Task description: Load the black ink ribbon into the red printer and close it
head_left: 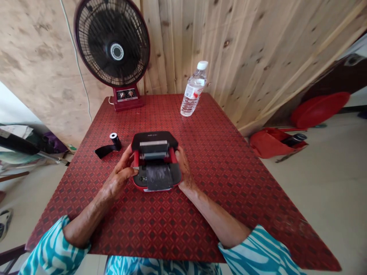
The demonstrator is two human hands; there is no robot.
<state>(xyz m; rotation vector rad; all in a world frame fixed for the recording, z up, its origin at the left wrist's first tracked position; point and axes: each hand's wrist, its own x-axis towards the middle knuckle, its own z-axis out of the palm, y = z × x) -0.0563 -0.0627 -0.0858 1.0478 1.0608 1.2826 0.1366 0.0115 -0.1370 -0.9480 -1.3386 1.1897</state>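
Note:
A red and black device (156,160) with a raised black lid stands on the red patterned table (218,152). Black ribbon-like material lies across its front. My left hand (120,175) grips the device's left side, its thumb on the front left corner. Around the right side is my right hand (185,168), its fingers partly hidden behind the casing. A small black roll (116,142) with a white core stands to the left of the device, a loose strip of it trailing leftward.
At the table's back left stands a dark red fan (117,51). A clear bottle (193,91) with a white cap is at the back, near the wooden wall. A red bag (269,143) sits beyond the table's right edge.

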